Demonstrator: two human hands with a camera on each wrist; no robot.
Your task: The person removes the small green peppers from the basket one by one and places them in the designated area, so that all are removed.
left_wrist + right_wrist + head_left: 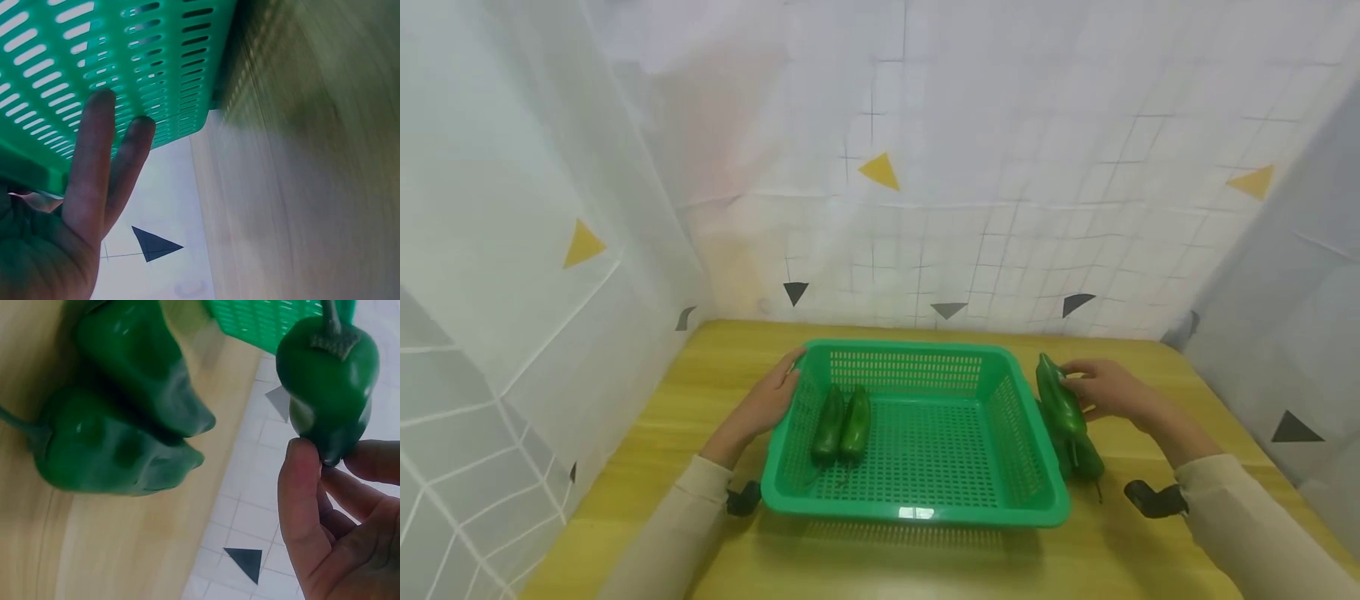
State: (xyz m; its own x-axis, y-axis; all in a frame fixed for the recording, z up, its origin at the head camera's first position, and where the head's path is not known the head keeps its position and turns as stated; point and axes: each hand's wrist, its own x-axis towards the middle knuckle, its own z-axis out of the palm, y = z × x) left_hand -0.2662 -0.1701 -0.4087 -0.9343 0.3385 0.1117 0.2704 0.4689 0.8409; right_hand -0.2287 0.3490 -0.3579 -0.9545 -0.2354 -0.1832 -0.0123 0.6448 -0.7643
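Observation:
My right hand point(1105, 390) pinches a green pepper point(1062, 404) just outside the right wall of the green basket point(917, 512). The right wrist view shows thumb and fingers of the hand point(344, 519) at the narrow end of that pepper point(328, 381), its stem pointing away. Two more peppers point(112, 450) lie side by side on the table there. Inside the basket, at its left, lie two peppers point(855, 429). My left hand point(769, 404) rests at the basket's left rim; in the left wrist view two extended fingers of the hand point(94, 187) touch the slotted wall point(150, 62).
The wooden table point(647, 475) extends around the basket. White sheeting point(955, 150) with grid lines and yellow and dark triangles stands behind it and along both sides. A black band piece hangs at each wrist.

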